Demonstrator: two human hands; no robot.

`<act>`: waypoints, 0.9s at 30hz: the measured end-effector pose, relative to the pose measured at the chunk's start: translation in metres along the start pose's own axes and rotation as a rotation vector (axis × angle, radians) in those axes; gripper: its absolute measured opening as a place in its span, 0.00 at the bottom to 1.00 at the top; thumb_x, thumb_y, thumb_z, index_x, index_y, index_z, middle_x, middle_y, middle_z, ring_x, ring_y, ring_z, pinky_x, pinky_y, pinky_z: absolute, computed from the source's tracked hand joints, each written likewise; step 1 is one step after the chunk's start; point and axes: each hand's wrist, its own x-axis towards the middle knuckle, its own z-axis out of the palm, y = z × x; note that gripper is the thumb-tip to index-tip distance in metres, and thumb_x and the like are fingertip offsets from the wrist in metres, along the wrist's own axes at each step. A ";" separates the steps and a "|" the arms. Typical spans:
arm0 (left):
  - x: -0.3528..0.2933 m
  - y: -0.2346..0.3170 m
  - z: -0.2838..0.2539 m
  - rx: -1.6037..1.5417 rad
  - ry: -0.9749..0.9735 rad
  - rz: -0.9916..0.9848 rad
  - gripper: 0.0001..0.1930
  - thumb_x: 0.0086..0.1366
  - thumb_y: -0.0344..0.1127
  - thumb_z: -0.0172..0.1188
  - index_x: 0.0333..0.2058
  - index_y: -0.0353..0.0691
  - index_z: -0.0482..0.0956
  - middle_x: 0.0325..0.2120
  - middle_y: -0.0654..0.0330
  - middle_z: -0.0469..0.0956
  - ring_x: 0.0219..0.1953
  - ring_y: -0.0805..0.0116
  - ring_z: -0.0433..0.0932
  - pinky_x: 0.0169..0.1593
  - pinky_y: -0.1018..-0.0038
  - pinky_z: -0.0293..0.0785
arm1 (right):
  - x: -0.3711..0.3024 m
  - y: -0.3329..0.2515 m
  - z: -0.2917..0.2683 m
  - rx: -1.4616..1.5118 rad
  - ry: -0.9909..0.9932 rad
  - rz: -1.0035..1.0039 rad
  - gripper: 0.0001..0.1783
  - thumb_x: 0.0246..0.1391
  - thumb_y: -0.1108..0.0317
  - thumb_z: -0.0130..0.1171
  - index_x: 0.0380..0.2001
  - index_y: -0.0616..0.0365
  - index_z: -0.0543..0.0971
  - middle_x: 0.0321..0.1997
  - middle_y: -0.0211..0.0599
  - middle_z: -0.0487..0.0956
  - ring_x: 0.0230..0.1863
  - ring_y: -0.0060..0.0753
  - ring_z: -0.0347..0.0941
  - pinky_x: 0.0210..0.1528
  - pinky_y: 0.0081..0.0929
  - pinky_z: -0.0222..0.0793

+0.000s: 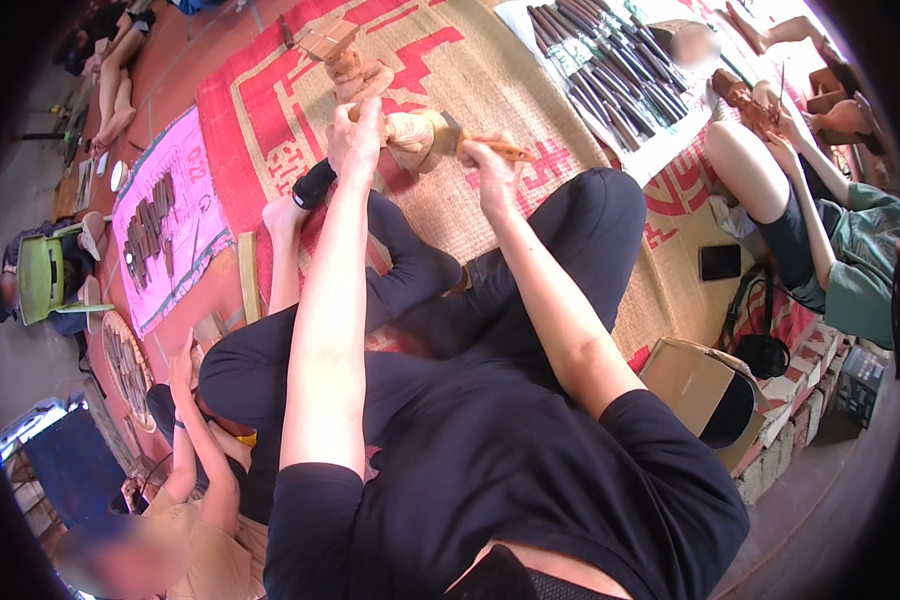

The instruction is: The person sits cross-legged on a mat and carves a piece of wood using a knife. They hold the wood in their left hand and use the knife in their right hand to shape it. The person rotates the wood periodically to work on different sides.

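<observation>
Woven mat (440, 205) with red patterns covers most of the ground here, with reddish tiles (185, 60) toward 10 and 11 o'clock. On to the fun bit: a pale carved wooden piece (348, 78) is up between 11 and 12 o'clock, square block at its far end, over the mat. Left hand (356, 140) is wrapped around its middle, fingers curled in. Right hand (492, 178), just past 12, is closed around a wooden-handled tool (510, 152), maybe a brush, its working end right by the carving's rounded part; can't tell if they touch. Folded legs in dark trousers (590, 225) sit just below. Further out at 1 o'clock, loads of dark-handled tools (610, 85) lie on a white sheet (660, 150). Another person (860, 265) at 2 to 3 o'clock handles a reddish wooden carving (732, 88). Black phone (720, 263) near 3, open cardboard box (675, 385) at 4. Toward 9 and 10, more tools (150, 230) on a pink sheet (185, 190), plus a green chair (42, 275).
</observation>
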 end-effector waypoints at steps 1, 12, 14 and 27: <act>0.000 -0.003 0.000 0.007 0.004 -0.003 0.37 0.56 0.67 0.53 0.53 0.41 0.73 0.49 0.41 0.74 0.54 0.46 0.73 0.57 0.58 0.66 | 0.003 -0.008 0.003 -0.020 0.045 -0.018 0.08 0.46 0.75 0.63 0.29 0.65 0.75 0.23 0.40 0.79 0.24 0.26 0.76 0.26 0.21 0.72; 0.000 -0.001 0.003 0.030 0.014 0.006 0.38 0.56 0.67 0.54 0.54 0.41 0.73 0.50 0.41 0.73 0.54 0.46 0.73 0.58 0.58 0.66 | -0.031 0.016 0.001 -0.165 -0.038 0.030 0.09 0.43 0.74 0.64 0.26 0.61 0.73 0.25 0.36 0.78 0.26 0.25 0.75 0.29 0.22 0.71; 0.000 -0.001 0.001 0.005 0.005 0.017 0.37 0.56 0.67 0.53 0.53 0.41 0.73 0.49 0.43 0.75 0.54 0.47 0.74 0.57 0.57 0.67 | -0.045 0.022 0.001 -0.146 -0.119 0.139 0.07 0.43 0.74 0.63 0.26 0.62 0.75 0.24 0.34 0.78 0.26 0.24 0.74 0.28 0.22 0.70; 0.002 -0.015 -0.016 -0.235 -0.184 0.219 0.44 0.57 0.64 0.58 0.60 0.31 0.66 0.54 0.41 0.72 0.56 0.53 0.72 0.59 0.66 0.66 | 0.036 -0.032 0.010 0.007 -0.021 -0.013 0.07 0.44 0.78 0.62 0.29 0.65 0.75 0.24 0.38 0.78 0.22 0.22 0.73 0.24 0.19 0.69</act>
